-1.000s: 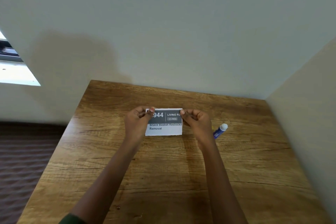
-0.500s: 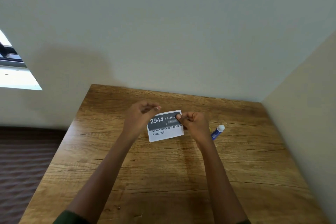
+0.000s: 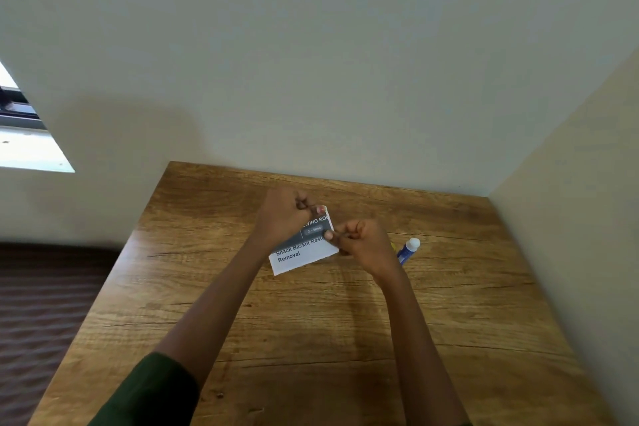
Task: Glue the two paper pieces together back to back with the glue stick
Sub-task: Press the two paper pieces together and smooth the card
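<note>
A printed paper card (image 3: 304, 252), dark header over white with the words "Snack Basket" and "Removal", is tilted with its right side raised toward the wall. My left hand (image 3: 281, 214) is fisted over the card's upper left part, its thumb pressing near the top right corner. My right hand (image 3: 359, 240) pinches the card's right edge with curled fingers. Only one printed face shows; a second piece is hidden if it lies behind. The blue glue stick (image 3: 408, 250) with a white cap lies on the table just right of my right hand.
The wooden table (image 3: 311, 339) sits in a corner, with a wall behind it and another wall along its right side. Dark carpeted floor (image 3: 41, 315) lies beyond the table's left edge. A window (image 3: 24, 135) shows at far left.
The card has rotated, its right side going up. My left hand let go of the left corner and moved over the top, now covering the number. My right hand stayed on the right edge.
</note>
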